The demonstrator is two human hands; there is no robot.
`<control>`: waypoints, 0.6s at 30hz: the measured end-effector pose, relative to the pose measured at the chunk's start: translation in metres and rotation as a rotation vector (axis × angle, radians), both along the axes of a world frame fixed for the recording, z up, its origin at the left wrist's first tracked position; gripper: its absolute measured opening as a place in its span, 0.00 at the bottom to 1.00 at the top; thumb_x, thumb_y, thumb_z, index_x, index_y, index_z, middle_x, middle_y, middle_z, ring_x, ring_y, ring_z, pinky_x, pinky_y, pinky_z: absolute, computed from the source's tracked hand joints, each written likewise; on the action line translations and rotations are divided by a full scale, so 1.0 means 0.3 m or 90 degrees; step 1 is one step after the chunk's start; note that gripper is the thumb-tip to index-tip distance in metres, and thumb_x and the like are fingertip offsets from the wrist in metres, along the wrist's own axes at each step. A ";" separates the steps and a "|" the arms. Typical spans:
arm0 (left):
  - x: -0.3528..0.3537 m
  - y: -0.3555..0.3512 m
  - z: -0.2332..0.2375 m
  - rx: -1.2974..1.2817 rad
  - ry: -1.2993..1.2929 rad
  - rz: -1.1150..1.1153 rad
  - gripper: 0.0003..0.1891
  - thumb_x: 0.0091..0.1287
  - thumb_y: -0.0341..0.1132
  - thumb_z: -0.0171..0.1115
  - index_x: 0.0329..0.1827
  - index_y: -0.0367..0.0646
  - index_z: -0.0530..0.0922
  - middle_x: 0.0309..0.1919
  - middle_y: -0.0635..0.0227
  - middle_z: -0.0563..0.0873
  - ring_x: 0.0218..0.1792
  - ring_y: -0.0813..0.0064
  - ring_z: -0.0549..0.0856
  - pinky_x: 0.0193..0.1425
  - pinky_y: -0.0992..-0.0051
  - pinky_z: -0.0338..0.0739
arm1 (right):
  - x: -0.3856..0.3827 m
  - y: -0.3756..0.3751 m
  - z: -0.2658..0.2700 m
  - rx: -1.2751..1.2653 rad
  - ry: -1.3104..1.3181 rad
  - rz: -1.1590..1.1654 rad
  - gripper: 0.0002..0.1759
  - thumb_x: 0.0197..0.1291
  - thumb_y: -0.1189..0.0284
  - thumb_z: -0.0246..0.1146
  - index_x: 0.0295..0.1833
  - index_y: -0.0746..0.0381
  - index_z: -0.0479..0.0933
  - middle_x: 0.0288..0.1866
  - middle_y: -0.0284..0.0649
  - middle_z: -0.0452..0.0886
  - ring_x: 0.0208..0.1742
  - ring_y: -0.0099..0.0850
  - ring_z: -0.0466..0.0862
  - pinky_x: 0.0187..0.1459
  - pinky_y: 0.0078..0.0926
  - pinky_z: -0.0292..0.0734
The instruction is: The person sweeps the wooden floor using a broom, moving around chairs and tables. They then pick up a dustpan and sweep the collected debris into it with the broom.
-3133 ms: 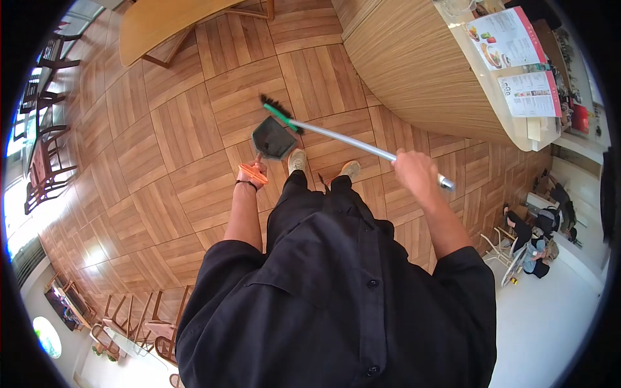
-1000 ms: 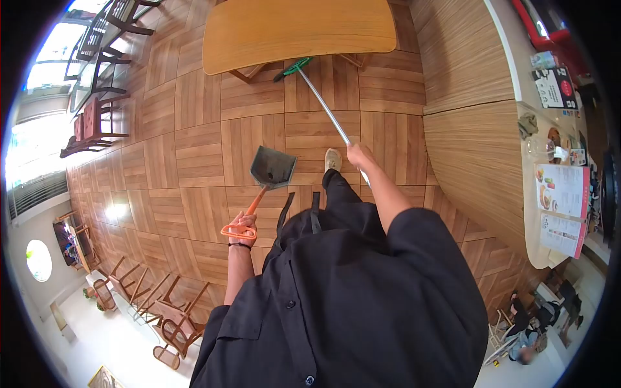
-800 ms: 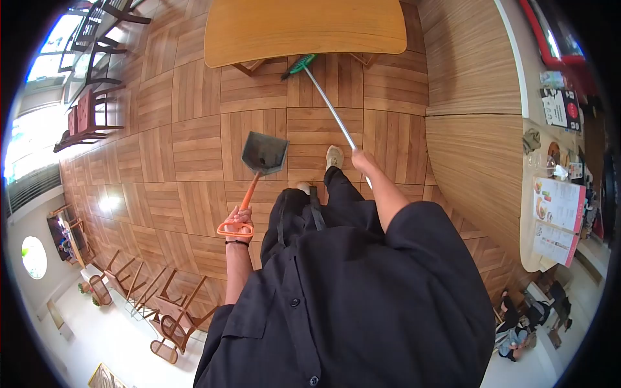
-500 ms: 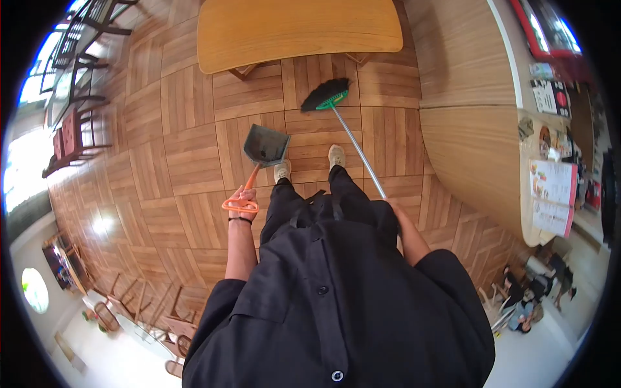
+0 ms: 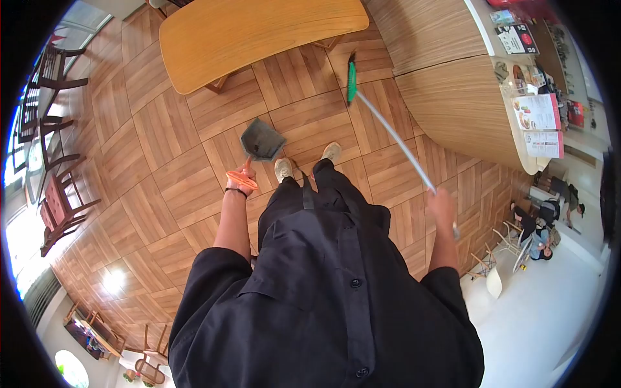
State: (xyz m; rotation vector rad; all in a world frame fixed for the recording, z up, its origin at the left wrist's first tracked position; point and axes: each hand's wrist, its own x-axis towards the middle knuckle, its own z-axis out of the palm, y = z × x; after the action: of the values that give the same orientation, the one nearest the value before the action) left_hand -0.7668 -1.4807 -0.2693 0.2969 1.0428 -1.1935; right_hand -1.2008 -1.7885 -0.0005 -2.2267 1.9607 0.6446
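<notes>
My left hand (image 5: 242,180) is wrapped round the orange handle of a grey dustpan (image 5: 262,140), whose pan lies just in front of my left shoe. Out to the right, my right hand (image 5: 442,205) grips the metal pole of a broom (image 5: 400,143) near its top end. The green broom head (image 5: 352,79) with dark bristles is on the wooden floor, ahead and right of my shoes, seen edge-on. Slight blur softens the right hand.
A wooden table (image 5: 259,37) stands ahead. A curved wood-panelled counter (image 5: 446,97) with menus (image 5: 537,112) runs along the right. Dark chairs (image 5: 61,200) line the left. Several people (image 5: 538,242) are at the far lower right.
My right hand has come out from beside my body to the right with the pole. The broom head has moved right and turned edge-on. The view has rotated; the dustpan remains near my left shoe.
</notes>
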 end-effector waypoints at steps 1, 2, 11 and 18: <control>0.018 -0.006 -0.012 0.027 0.006 -0.019 0.10 0.69 0.34 0.41 0.41 0.34 0.65 0.15 0.68 0.68 0.17 0.76 0.71 0.19 0.82 0.68 | 0.073 -0.015 0.037 -0.007 0.025 0.036 0.23 0.60 0.56 0.51 0.34 0.67 0.77 0.32 0.57 0.78 0.37 0.54 0.79 0.37 0.49 0.72; 0.034 -0.013 -0.024 0.055 0.012 -0.036 0.10 0.67 0.32 0.42 0.44 0.35 0.68 0.15 0.69 0.69 0.17 0.77 0.71 0.19 0.83 0.68 | 0.143 -0.037 0.054 -0.014 0.050 0.072 0.22 0.60 0.58 0.50 0.33 0.67 0.78 0.32 0.56 0.79 0.37 0.53 0.79 0.37 0.48 0.73; 0.102 -0.034 -0.044 0.134 0.000 -0.065 0.05 0.64 0.29 0.45 0.36 0.37 0.69 0.15 0.68 0.71 0.16 0.76 0.73 0.18 0.82 0.69 | 0.459 0.018 -0.334 0.022 0.101 0.223 0.11 0.56 0.72 0.53 0.31 0.61 0.82 0.31 0.42 0.83 0.34 0.38 0.84 0.31 0.33 0.79; 0.113 0.020 -0.089 0.078 -0.031 -0.107 0.12 0.64 0.30 0.41 0.45 0.34 0.70 0.16 0.70 0.70 0.16 0.79 0.70 0.18 0.85 0.68 | 0.547 0.283 -0.163 0.113 -0.006 0.350 0.11 0.56 0.72 0.52 0.30 0.65 0.79 0.27 0.49 0.81 0.31 0.42 0.84 0.31 0.38 0.79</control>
State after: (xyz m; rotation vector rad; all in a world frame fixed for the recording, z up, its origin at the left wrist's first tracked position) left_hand -0.7329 -1.4747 -0.2959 0.5153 1.0667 -1.2677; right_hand -1.0368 -1.7036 -0.0494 -2.6433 1.2127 0.8184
